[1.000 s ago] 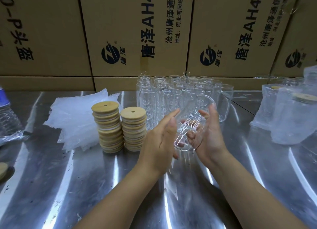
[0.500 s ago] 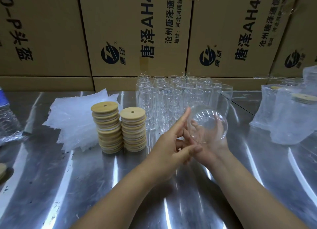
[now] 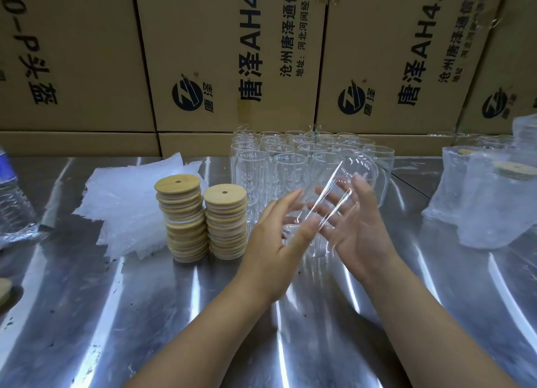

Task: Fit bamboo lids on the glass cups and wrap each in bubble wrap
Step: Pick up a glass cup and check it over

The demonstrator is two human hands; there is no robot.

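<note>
A clear glass cup [image 3: 334,204] is tilted between my palms, its mouth up and to the right. My left hand [image 3: 276,242] presses its near side with straight fingers. My right hand [image 3: 360,230] supports the far side with its fingers spread. Two stacks of round bamboo lids [image 3: 180,213] [image 3: 226,222] stand just left of my hands. A pile of bubble wrap sheets [image 3: 128,207] lies left of the lids. Several empty glass cups [image 3: 279,161] stand in rows behind my hands.
The work surface is a shiny steel table [image 3: 116,315]. Wrapped cups with lids [image 3: 494,207] stand at the right. A plastic water bottle [image 3: 11,201] and a loose lid [image 3: 4,289] sit at the left edge. Cardboard boxes [image 3: 232,53] wall off the back.
The cup has turned between my palms: its mouth faced me half a second ago and now it lies tilted on its side. My left hand has come back against it.
</note>
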